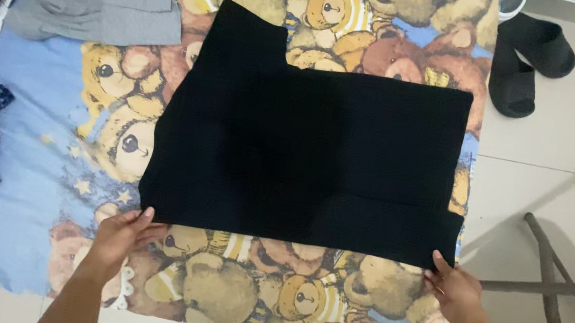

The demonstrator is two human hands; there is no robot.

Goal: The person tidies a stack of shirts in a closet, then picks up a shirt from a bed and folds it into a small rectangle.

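On the bed [11, 232], the black garment [304, 156] lay partly folded, left hand [119, 231] and right hand [452, 284] pinching its six-o'clock corners; clothes at nine o'clock waited.

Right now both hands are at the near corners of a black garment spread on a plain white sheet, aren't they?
Not quite. The head view shows the left hand and right hand at the black garment's near corners, but the sheet is teddy-bear patterned, not plain white.
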